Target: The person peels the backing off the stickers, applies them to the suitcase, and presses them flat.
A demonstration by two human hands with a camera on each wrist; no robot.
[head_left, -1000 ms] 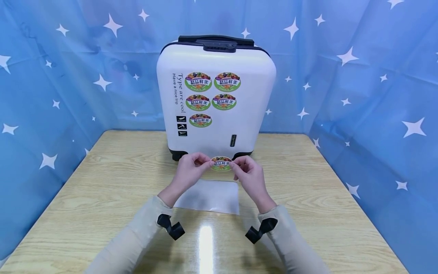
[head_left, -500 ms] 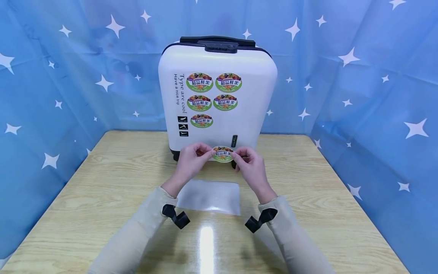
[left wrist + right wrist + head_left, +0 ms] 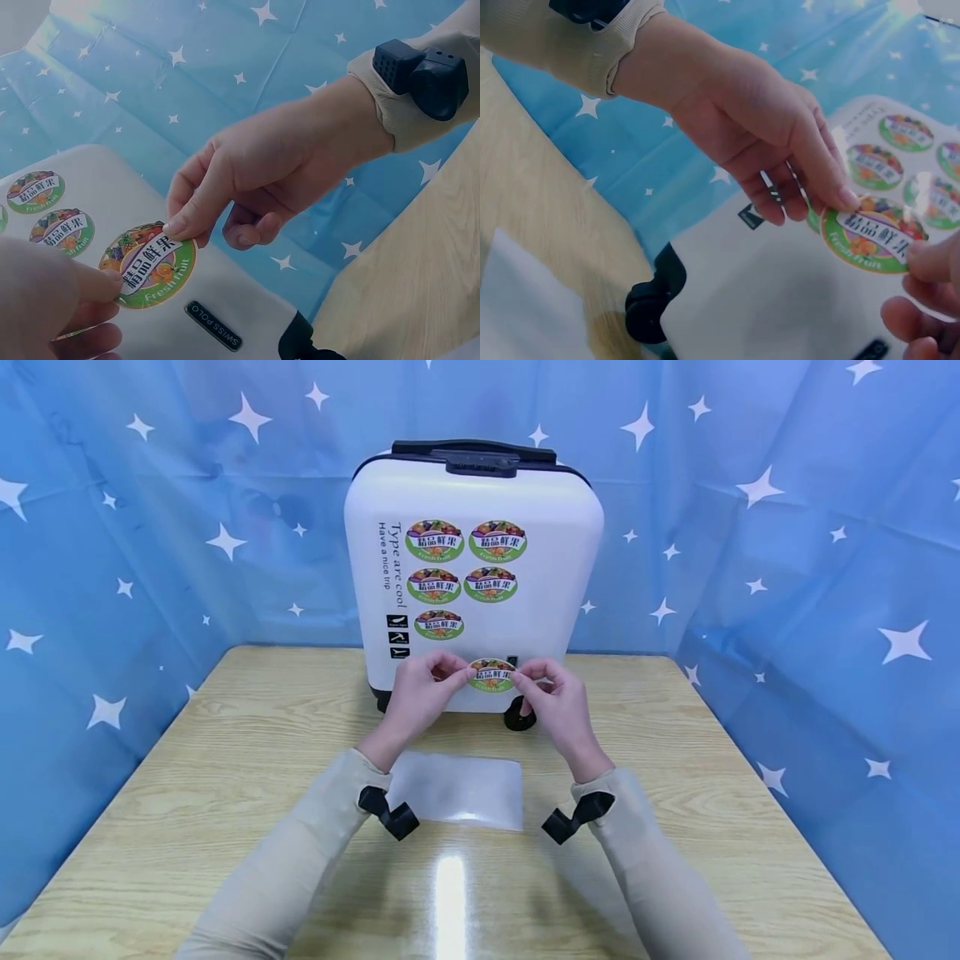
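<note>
An oval fruit sticker point(image 3: 492, 676) with a green lower band is stretched between both hands, in front of the lower face of a white suitcase point(image 3: 547, 568). Thumb and fingertips of my left hand point(image 3: 424, 693) pinch its left edge. Its right edge is pinched by my right hand point(image 3: 557, 706). In the left wrist view the sticker point(image 3: 148, 266) lies near the SWISS POLO badge point(image 3: 214, 326); whether its back touches the suitcase cannot be told. Several matching stickers point(image 3: 438, 625) are on the suitcase's face, above the held one.
A white sheet point(image 3: 457, 792) lies flat on the wooden table point(image 3: 675, 827) before the suitcase. Black wheels point(image 3: 519, 715) show at the suitcase's base, and a black handle point(image 3: 480, 447) tops it. A blue starred curtain point(image 3: 750, 568) surrounds the table.
Both hands have moved up and forward with the sticker, from below the suitcase's bottom edge to in front of its lower face, beside the badge. The sheet stays on the table.
</note>
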